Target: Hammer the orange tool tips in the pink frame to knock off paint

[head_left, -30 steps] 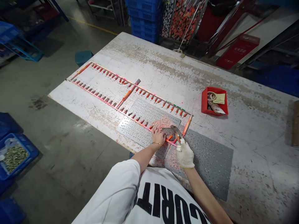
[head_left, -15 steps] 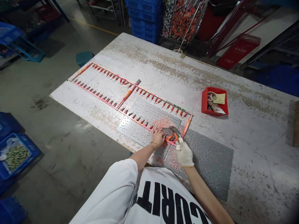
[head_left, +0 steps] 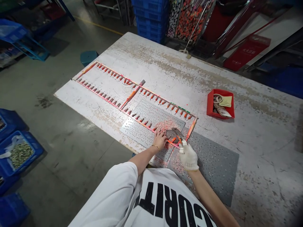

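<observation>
A long pink-and-orange stained frame (head_left: 132, 95) lies across the worktable, with rows of small orange and grey pieces along both long rails. My bare left hand (head_left: 160, 140) is closed on the near rail, close to its right end. In a white knitted glove, my right hand (head_left: 188, 156) grips a pair of pliers (head_left: 177, 132) with orange on the handles. The jaws point left over the frame's near right corner, just beside my left hand. What lies between the jaws is too small to tell. Pinkish chips (head_left: 167, 124) are heaped behind my left hand.
Under the frame's right end lie dimpled grey metal sheets (head_left: 217, 160). A red box (head_left: 220, 114) on the worktable (head_left: 165, 71) holds a tape roll and papers. Stacked blue crates (head_left: 150, 22) stand beyond the far edge, and blue bins (head_left: 35, 151) sit on the floor at left.
The whole view has shifted slightly, so the table and frame sit a little further right. Both hands stay at the near right corner, the pliers still in my right hand.
</observation>
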### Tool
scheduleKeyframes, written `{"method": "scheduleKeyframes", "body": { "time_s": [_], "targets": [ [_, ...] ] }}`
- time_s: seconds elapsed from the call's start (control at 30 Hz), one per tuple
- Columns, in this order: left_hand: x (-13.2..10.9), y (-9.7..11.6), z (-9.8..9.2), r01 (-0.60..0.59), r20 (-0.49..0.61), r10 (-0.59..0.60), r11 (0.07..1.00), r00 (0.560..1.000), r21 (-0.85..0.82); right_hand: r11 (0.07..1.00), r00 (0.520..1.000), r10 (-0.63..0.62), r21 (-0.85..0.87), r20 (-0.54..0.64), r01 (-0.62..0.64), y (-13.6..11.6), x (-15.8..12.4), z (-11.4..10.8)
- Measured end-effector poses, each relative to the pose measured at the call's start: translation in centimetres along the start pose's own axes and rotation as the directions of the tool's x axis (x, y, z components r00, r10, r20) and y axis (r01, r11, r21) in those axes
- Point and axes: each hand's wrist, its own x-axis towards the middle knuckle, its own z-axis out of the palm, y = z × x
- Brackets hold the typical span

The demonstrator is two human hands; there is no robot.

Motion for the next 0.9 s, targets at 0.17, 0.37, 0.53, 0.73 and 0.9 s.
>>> {"method": "scheduleKeyframes", "body": {
  "time_s": [0.17,0.37,0.53,0.73,0.9],
  "targets": [
    [0.0,0.0,-0.2,0.008,0.003,-0.008,1.000,1.000,0.002,0.999,0.995,0.007,-0.045,0.104,-0.002,-0.5,0.0,0.7],
    [0.0,-0.1,-0.4,-0.002,-0.006,0.002,1.000,1.000,0.005,0.997,0.993,0.026,-0.070,0.118,-0.018,0.3,0.6,0.7],
    [-0.1,-0.1,-0.3,-0.007,-0.002,0.007,1.000,1.000,0.005,0.997,0.996,0.027,-0.073,0.080,-0.021,0.0,-0.1,0.9],
    [0.0,-0.2,-0.4,-0.010,-0.007,0.010,1.000,1.000,0.004,0.997,0.989,0.004,-0.080,0.147,0.008,0.0,0.3,1.8],
    [0.0,-0.1,-0.4,-0.008,-0.010,0.008,1.000,1.000,-0.001,0.996,0.996,-0.003,-0.085,0.090,0.010,0.3,0.0,1.1]
  ]
}}
